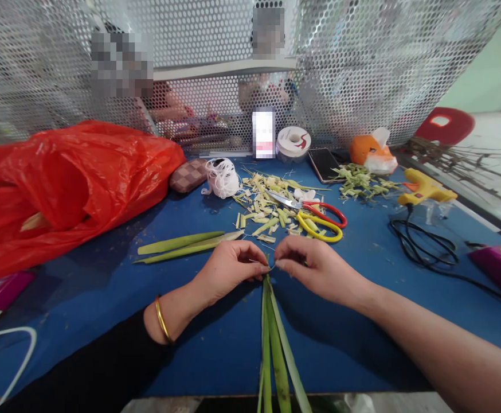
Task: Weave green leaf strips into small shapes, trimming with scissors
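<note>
Several long green leaves [280,350] are gathered at their upper ends and fan out over the table's front edge. My left hand [233,267] is closed in a pinch at the gathered end, with a thin white string [271,267] at its fingertips. Just right of it, my right hand [314,267] pinches the same string, thumb against forefinger. The string crosses the leaf ends between the two hands; how far it wraps around them is hidden. Two cut leaf pieces [181,244] lie left of my left hand. Scissors [319,221] with red and yellow handles rest beyond my right hand.
Leaf scraps [263,201] cover the middle back, beside a white string ball [222,179]. A red plastic bag [104,178] fills the left. A ribbon spool [294,142], phone [324,165], yellow glue gun [425,188] and black cord [426,252] lie right. Perforated mesh [199,34] stands behind.
</note>
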Motion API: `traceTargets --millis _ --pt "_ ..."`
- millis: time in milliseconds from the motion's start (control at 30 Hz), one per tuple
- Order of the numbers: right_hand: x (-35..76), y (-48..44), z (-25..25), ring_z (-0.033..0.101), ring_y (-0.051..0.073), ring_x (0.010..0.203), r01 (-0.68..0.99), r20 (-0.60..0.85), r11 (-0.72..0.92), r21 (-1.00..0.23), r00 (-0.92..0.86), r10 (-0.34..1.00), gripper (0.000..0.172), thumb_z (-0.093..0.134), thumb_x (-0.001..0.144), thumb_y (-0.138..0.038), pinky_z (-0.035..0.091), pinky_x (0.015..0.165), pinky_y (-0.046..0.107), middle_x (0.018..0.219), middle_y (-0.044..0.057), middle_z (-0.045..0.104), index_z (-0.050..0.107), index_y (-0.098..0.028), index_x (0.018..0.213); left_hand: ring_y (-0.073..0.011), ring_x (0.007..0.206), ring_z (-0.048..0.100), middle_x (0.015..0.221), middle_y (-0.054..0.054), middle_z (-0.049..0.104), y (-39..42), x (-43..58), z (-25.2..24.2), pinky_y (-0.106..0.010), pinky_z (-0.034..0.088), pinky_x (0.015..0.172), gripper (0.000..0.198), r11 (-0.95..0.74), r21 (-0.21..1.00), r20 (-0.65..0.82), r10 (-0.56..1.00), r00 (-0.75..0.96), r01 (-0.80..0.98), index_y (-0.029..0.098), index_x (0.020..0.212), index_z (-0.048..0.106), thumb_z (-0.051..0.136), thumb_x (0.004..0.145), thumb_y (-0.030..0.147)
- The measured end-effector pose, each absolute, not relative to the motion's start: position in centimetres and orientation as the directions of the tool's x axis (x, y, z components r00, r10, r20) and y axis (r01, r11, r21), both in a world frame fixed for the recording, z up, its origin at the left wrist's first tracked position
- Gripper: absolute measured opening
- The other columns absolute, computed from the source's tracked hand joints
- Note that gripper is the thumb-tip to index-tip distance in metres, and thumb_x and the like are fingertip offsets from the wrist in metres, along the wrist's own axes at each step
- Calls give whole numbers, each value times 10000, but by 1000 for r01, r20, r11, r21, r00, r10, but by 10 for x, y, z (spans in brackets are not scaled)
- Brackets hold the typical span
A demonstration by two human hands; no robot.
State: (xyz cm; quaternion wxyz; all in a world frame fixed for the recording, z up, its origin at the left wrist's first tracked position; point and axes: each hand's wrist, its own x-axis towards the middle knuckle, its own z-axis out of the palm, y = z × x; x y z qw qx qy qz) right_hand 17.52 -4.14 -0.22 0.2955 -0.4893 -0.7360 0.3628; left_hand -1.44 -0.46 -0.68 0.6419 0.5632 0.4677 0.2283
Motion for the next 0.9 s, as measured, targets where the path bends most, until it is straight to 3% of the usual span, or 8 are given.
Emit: traceTargets --millis 67,167,333,433,533,667,900 --pt "172 -41 -6 590 116 629 407 100 203 -890 -260 960 145 495 847 -131 464 597 246 862 20 645 573 -190 953 -93 507 580 573 8 647 -5 -14 -9 -190 438 495 95 246 942 -326 827 458 227 141 676 655 735 631 164" --pt "166 -41 -16 624 117 636 322 77 169 -932 -279 957 213 442 841 -83 503 616 259 928 42 664 530 -192 1002 -107 518 586 584 8 652 -6 -14 -12 -213 452 514 65 185 952 -282 837 470 242 149 666 654 711 635 153" --pt "165 -40 -24 637 127 628 403 58 177 -898 -290 955 239 450 832 -63 500 595 252 914 41 691 529 -205 1006 -136 595 619 660 14 692 -9 -17 -15 -235 460 564 60 -111 920 -97 864 494 375 186 715 686 636 712 154" --pt "166 -40 -22 640 130 617 481 66 211 -851 -300 952 229 463 835 -56 492 606 251 890 38 706 532 -208 993 -146 656 640 731 18 719 -11 -19 -13 -243 456 615 147 -379 782 80 848 524 494 215 780 698 587 759 121" --pt "166 -41 -21 653 140 640 513 72 222 -829 -297 952 222 462 842 -56 487 614 252 904 45 718 535 -207 989 -177 735 655 808 -19 728 -16 -19 -14 -271 447 673 143 -597 524 225 785 577 607 212 856 678 553 824 149" --pt "165 -41 -22 661 150 674 524 80 230 -820 -293 953 217 471 839 -55 482 626 253 910 46 722 554 -206 972 -211 749 648 798 -64 705 -20 -18 -18 -299 422 656 190 -705 203 298 706 643 679 184 910 646 457 910 195" --pt "164 -40 -21 641 148 637 538 78 225 -813 -282 956 175 504 847 -81 461 613 247 827 25 715 579 -201 950 -205 694 623 725 -62 663 -22 -15 -21 -303 391 602 212 -717 67 351 668 657 694 168 912 632 424 934 203"
